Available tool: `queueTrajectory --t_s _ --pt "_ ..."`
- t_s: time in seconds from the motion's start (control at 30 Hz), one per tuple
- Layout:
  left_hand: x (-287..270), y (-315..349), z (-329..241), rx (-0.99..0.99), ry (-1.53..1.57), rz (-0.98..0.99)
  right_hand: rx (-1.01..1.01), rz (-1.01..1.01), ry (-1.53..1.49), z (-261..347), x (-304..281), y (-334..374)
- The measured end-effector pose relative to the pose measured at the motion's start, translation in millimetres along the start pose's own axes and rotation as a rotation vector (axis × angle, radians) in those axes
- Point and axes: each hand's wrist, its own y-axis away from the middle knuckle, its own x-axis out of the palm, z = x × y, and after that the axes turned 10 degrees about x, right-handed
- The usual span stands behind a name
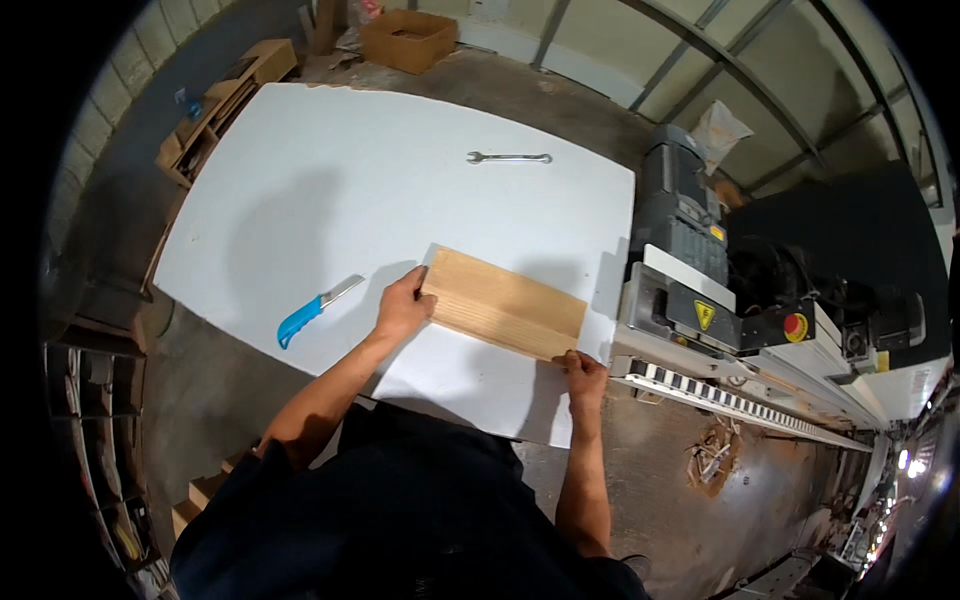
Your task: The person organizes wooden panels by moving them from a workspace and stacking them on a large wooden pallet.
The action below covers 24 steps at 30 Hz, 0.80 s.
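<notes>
A light-brown wooden board lies along the near side of the white tabletop, slanting down toward the right. My left hand grips its left end, with the thumb over the near edge. At the near right corner, my right hand pinches the board between thumb and fingers. To the left of my left hand rests a knife with a blue handle, its blade pointing up and right. A combination wrench lies farther back on the table, apart from both hands.
A grey machine with a motor and a red stop button stands close against the table's right side. Behind the table sits a cardboard box. Shelves line the lower left. Scraps lie on the floor at right.
</notes>
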Motion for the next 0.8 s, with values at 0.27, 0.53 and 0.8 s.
queueTrajectory --t_s 0.27,0.53,0.8 --pt "-4 7 0 -0.070 0.084 0.070 -0.018 -0.034 0.136 -2 -2 -1" --pt "-7 13 5 -0.090 0.189 0.075 -0.001 -0.034 0.121 -1 -4 -1" --pt "-16 16 9 -0.134 0.151 0.128 0.027 -0.023 -0.040 -12 -14 -7"
